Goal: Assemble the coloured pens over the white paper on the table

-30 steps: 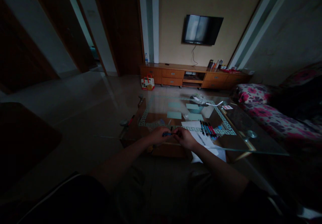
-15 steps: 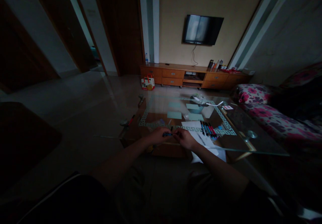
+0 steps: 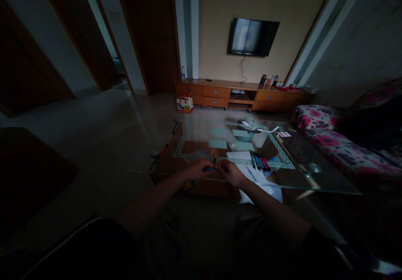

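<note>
My left hand (image 3: 198, 169) is closed on a dark blue pen (image 3: 208, 168) above the near edge of the glass table (image 3: 201, 125). Close against it, my right hand (image 3: 230, 172) has its fingers pinched together at the pen's right end; whether they hold a separate small part is too dark to tell. To the right, several pens (image 3: 260, 161) with black, blue and red parts lie side by side. They rest partly over white paper sheets (image 3: 238, 157). A single slim pen (image 3: 251, 174) lies on the paper nearer to me.
A crumpled plastic bag (image 3: 248, 123) and a white strip (image 3: 269, 130) lie at the table's far side. A red and black pen (image 3: 163, 150) is near the left edge. Beyond stands a wooden TV cabinet (image 3: 216, 91); a flowered sofa (image 3: 339, 146) is at right.
Both hands stay in nearly the same place around the pen. The right fingers have shifted very slightly at its end.
</note>
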`<state>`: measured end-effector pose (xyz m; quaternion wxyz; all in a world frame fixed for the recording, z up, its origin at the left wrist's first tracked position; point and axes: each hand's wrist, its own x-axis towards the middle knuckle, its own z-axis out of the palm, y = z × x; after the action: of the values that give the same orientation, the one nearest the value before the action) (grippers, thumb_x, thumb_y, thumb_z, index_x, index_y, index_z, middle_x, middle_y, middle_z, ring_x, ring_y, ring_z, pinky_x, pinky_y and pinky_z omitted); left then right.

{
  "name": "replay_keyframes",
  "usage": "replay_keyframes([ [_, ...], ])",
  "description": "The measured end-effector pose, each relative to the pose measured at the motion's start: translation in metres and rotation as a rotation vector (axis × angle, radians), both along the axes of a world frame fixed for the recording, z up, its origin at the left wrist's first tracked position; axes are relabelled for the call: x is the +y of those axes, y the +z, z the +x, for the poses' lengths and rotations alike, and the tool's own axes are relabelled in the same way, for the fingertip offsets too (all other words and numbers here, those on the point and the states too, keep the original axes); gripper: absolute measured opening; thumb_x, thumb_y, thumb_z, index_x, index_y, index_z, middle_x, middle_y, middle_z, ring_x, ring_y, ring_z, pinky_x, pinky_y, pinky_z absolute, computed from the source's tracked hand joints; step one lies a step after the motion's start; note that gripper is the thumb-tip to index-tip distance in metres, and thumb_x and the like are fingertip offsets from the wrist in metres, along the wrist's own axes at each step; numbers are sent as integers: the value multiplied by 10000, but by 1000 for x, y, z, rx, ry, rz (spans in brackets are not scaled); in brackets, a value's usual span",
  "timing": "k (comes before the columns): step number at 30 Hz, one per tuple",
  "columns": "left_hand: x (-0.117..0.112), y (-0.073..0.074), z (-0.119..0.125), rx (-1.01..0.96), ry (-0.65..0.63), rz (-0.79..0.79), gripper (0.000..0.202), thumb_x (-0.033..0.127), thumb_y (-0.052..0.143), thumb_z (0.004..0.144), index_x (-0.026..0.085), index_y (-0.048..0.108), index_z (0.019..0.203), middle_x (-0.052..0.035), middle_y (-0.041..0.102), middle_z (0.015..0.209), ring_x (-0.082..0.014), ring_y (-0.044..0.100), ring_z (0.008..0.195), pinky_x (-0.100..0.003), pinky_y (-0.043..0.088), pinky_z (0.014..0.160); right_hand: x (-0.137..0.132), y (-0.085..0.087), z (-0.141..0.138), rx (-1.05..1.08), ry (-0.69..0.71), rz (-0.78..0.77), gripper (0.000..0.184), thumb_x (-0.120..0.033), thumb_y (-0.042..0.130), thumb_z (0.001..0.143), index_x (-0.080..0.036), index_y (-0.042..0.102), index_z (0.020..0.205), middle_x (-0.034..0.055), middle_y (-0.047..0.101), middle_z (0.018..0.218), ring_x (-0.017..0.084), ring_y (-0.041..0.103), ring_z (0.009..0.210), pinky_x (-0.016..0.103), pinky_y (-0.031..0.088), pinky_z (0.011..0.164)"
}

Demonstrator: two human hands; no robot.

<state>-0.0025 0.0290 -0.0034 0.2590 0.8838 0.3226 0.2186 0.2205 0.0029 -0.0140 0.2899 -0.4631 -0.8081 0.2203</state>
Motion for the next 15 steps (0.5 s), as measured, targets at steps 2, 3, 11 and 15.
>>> replay_keyframes([
  [2, 1, -1, 0, 7, 1, -10, 168, 280, 587, 870, 148, 691, 874, -5, 654, 754, -127, 564, 696, -212, 367, 636, -1, 1, 0, 0, -21, 4, 166, -341, 629, 873, -187, 651, 930, 29, 637, 855, 151, 585, 746, 247, 429, 683],
  [3, 1, -1, 0, 7, 1, -15, 168, 276, 584, 869, 146, 690, 874, -4, 651, 752, -125, 561, 694, -209, 365, 632, -1, 3, 0, -7, -21, 10, 167, -341, 631, 874, -184, 653, 924, 32, 635, 859, 150, 584, 746, 247, 429, 686],
  [11, 1, -2, -1, 1, -7, -44, 199, 312, 567, 886, 155, 689, 883, -13, 665, 775, -138, 574, 714, -219, 374, 649, -5, 11, -2, -26, 9, 1, 241, -403, 571, 920, -186, 668, 882, 44, 640, 860, 164, 590, 779, 268, 441, 741],
  [15, 0, 1, -1, -3, 6, -59, 188, 297, 575, 879, 155, 698, 865, -16, 671, 775, -142, 579, 724, -222, 380, 657, -5, 10, -3, -18, -4, 3, 241, -416, 595, 902, -187, 667, 872, 40, 636, 849, 162, 583, 762, 270, 438, 731],
])
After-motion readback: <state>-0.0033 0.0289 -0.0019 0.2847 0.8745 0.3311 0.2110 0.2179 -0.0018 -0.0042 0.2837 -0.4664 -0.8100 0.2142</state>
